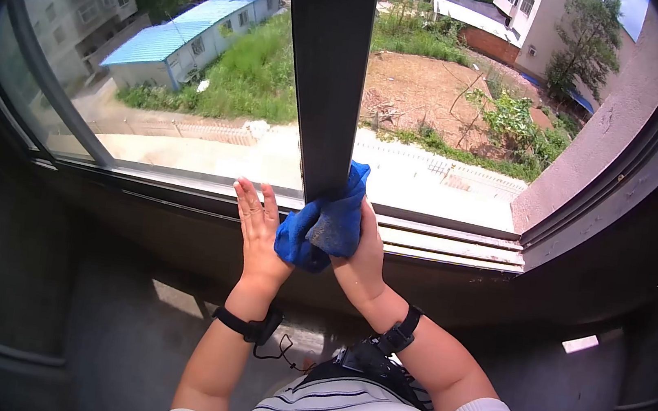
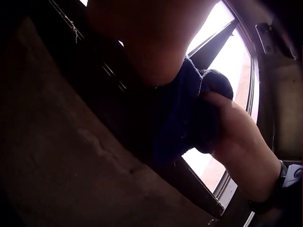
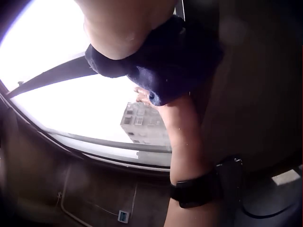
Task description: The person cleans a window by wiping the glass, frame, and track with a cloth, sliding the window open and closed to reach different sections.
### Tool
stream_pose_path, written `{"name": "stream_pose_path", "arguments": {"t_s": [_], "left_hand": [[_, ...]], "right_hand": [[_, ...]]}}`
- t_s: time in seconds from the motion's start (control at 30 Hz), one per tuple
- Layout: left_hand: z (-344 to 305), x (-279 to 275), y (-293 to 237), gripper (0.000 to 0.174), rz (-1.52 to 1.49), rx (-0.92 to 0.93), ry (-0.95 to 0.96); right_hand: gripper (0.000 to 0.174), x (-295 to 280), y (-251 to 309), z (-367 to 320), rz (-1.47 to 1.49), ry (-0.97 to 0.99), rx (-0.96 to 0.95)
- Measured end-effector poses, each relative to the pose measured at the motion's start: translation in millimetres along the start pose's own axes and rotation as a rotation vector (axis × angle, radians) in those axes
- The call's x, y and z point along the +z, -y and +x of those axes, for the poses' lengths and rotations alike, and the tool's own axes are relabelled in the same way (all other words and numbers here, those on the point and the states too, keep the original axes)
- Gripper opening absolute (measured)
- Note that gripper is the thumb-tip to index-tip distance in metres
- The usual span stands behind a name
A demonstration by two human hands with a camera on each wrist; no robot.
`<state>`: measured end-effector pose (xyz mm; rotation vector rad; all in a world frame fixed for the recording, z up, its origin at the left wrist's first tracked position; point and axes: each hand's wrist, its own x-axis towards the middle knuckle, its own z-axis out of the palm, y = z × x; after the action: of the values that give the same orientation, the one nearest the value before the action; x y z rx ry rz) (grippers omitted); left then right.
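A crumpled blue cloth [image 1: 325, 225], with a greyish dirty patch, is bunched at the foot of the dark vertical window bar [image 1: 325, 73]. My right hand [image 1: 364, 251] holds it from the right, and part of that hand is hidden by the cloth. In the left wrist view the cloth [image 2: 184, 113] is dark, with the right hand [image 2: 232, 118] against it. Just left of the bar, my left hand [image 1: 260, 234] has its fingers extended upward over the sill, the heel of the palm beside the cloth.
The bottom window track [image 1: 455, 246] runs to the right, toward the pale side wall [image 1: 582, 154]. A sliding glass pane with its frame [image 1: 56, 90] stands at the left. Outside lie a blue-roofed shed [image 1: 178, 31] and grass. Black straps circle both wrists.
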<state>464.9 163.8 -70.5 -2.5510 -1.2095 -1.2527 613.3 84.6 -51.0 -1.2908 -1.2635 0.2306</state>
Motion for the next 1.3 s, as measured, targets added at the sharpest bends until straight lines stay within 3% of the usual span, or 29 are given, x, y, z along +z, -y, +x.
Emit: {"name": "stream_pose_path", "arguments": {"t_s": [0.07,0.13,0.2,0.27,0.43,0.53,0.6,0.73,0.8,0.83,0.87,0.93,0.97,1.0,1.07,1.13,1.23,1.3], "left_hand": [[0,-3,-1,0.091,-0.059,0.019,-0.082],[-2,-6,-1,0.102,-0.02,-0.022,0.026],[-2,-3,-3,0.103,-0.04,-0.018,-0.024],[-4,0,0,0.103,-0.047,-0.007,-0.032],[-5,-5,2,0.1,-0.082,-0.011,-0.015],[-4,-11,2,0.095,-0.102,-0.027,0.009],[-5,-14,4,0.094,-0.118,-0.009,0.023],[-5,-15,5,0.098,-0.124,-0.001,0.049],[-5,-18,4,0.097,-0.112,0.004,0.05],[-6,-18,4,0.096,-0.128,-0.004,0.049],[-6,-17,5,0.094,-0.143,-0.014,0.043],[-7,-16,6,0.094,-0.152,-0.012,0.039],[-6,-18,7,0.093,-0.157,0.0,0.041],[-6,-20,7,0.093,-0.161,0.011,0.044],[-6,-22,8,0.092,-0.163,0.015,0.044],[-5,-23,7,0.091,-0.168,0.022,0.048],[-2,-30,2,0.091,-0.139,-0.008,0.084],[-1,-29,4,0.091,-0.129,0.002,0.073]], "right_hand": [[0.077,-14,15,3,0.057,-0.054,-0.026],[0.067,-34,34,23,-0.024,-0.103,-0.341],[0.052,-53,71,56,-0.237,-0.224,-0.609],[0.05,-65,118,101,-0.354,-0.331,-0.927],[0.03,-53,175,165,-0.769,0.18,-1.16],[0.034,-71,211,196,-0.793,0.226,-1.225],[0.036,-81,255,228,-0.749,0.036,-1.24],[0.037,-90,345,319,-0.692,-0.298,-1.443],[0.045,-93,381,329,-0.713,-0.419,-1.441],[0.029,-91,386,342,-0.639,-0.498,-1.47],[0.029,-88,376,348,-0.639,-0.504,-1.469],[0.047,-77,356,341,-0.512,-0.426,-1.271],[0.038,-75,340,325,-0.575,-0.435,-1.384],[0.036,-67,328,299,-0.702,-0.399,-1.356],[0.039,-51,292,251,-0.782,-0.146,-1.249],[0.032,-41,256,206,-0.892,0.162,-1.192],[0.024,-36,186,159,-1.024,0.525,-1.282],[0.024,-47,185,157,-1.081,0.62,-1.341]]}}
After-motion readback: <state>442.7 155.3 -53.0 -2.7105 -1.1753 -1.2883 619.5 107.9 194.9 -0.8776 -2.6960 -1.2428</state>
